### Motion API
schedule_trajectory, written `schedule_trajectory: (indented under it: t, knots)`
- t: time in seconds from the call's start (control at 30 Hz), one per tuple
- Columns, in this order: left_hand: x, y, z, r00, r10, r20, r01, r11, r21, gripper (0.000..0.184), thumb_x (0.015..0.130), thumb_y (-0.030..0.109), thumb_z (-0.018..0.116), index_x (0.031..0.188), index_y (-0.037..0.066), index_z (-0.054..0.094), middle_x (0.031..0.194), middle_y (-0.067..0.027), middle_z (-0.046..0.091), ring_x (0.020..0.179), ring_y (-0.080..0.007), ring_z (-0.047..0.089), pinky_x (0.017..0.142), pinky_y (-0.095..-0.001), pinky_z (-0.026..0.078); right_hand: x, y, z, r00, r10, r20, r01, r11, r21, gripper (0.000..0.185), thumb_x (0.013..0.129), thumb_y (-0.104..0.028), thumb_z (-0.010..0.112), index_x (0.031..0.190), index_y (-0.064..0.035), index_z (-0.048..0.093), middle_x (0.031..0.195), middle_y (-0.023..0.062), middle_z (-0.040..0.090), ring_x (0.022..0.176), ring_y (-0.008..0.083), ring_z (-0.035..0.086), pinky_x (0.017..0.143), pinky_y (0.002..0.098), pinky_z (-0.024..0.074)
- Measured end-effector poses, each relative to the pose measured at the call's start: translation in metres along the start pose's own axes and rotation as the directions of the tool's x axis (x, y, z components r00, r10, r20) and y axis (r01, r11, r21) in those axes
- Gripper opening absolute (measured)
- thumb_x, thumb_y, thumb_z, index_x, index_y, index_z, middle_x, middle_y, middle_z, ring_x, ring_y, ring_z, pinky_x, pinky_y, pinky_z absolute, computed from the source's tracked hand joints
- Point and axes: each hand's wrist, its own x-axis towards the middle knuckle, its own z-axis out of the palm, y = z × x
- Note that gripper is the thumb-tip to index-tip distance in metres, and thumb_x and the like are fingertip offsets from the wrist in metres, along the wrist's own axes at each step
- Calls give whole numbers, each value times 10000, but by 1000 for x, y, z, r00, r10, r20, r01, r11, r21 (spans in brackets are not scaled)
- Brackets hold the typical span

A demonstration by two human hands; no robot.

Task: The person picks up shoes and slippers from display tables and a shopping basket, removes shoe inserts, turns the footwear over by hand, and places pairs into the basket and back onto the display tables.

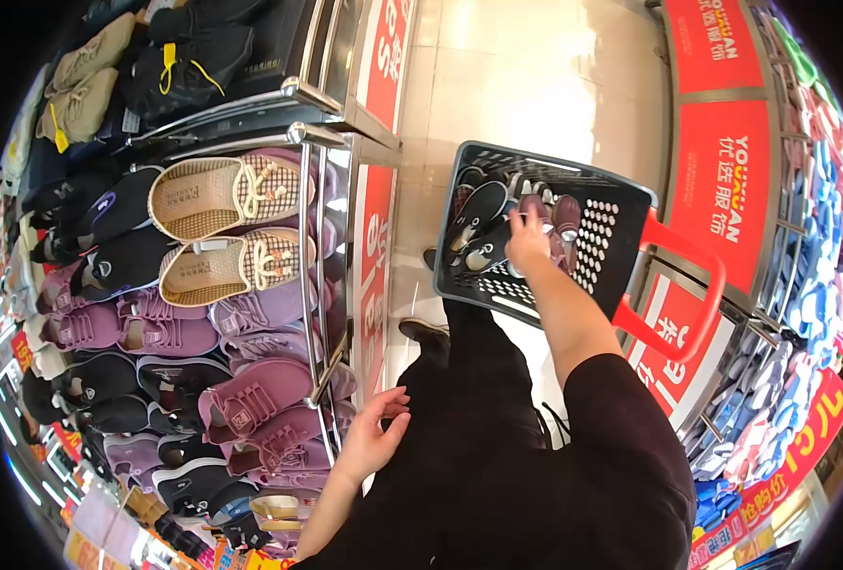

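Observation:
My right hand (528, 239) reaches down into a dark grey shopping basket (621, 195) with a red handle (714, 275). Its fingers are closed on a mauve shoe (533, 203); its palm and my view from above hide part of the grip. A second mauve shoe (566, 213) lies beside it. Black shoes (483, 211) fill the basket's left side. My left hand (380, 427) hangs beside the shoe rack, holding nothing, its fingers loosely curled and apart from the thumb. Nearest to it are dusty-pink lace-up shoes (256, 399) on the rack.
A metal rack rail (309, 237) borders shelves of shoes on my left, including checked beige slip-ons (222, 271). Red sale signs (720, 180) front the display on the right, with slippers (820, 209) beyond. Shiny floor tiles (502, 66) run between them.

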Motion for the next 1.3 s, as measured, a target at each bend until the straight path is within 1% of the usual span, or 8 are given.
schedule_trajectory:
  t: [0.07,0.3,0.6,0.8,1.0,1.1,1.2,1.3]
  knots:
    - [5,-15,0,998,-49,-25,49,999,8,387,914,13,575,1293,6,497,1127,-101,623,989,-164,626,901,-304,485,15,4,-3,981,194,-14,-186,956,225,739,847,-302,644,1490,-207,292,1576,185,123,1347,398,362,1048,460,400]
    - [14,-55,15,973,-206,-108,192,973,-129,375,911,62,608,1274,17,524,1104,-100,645,991,-160,632,862,-296,497,23,35,20,974,220,49,-224,919,324,693,805,-393,708,1367,-61,474,1227,238,605,1134,368,587,985,427,440]
    - [14,-46,25,992,-85,-94,73,990,-119,381,918,114,604,1269,-7,517,1071,-103,647,950,-157,634,856,-288,499,-67,51,0,986,160,-40,-87,707,702,351,808,-248,699,1009,40,696,705,136,669,669,204,656,629,347,507]
    - [10,-15,30,993,119,19,-119,993,-5,379,913,121,622,1254,-18,533,998,-88,629,875,-124,610,802,-255,501,-172,81,-76,999,-40,-18,33,401,916,370,882,-209,640,1155,42,639,794,25,650,606,74,550,545,231,442]
    - [-19,8,26,963,268,-21,-269,963,-16,600,847,311,710,1293,-35,506,1207,-177,596,1105,-249,596,948,-368,463,-274,11,-124,885,-456,-91,55,-91,994,360,948,-116,547,1267,51,548,1091,58,660,922,105,618,782,246,504]
    - [-39,-11,6,837,541,-86,-511,827,234,735,740,319,787,1303,-33,472,1266,-192,559,1191,-313,533,1035,-399,390,-323,-58,-133,786,-613,-84,60,-60,996,404,944,-130,584,1311,24,509,1147,46,633,969,103,599,791,252,503]
    - [-90,-15,-1,715,386,-583,-694,491,-526,770,721,204,763,1360,-29,404,1339,-149,507,1224,-315,513,1057,-420,389,-364,-121,-142,601,-794,-97,170,8,985,461,930,-139,625,1350,-13,483,1146,37,628,961,95,589,786,242,499]
    - [-148,5,-43,521,526,-673,-820,88,-565,800,712,138,705,1413,-15,352,1390,-176,469,1308,-333,443,1086,-465,373,-382,-168,-156,288,-949,-131,359,-20,933,466,947,-128,597,1375,-6,458,1132,57,630,958,97,587,813,249,492]
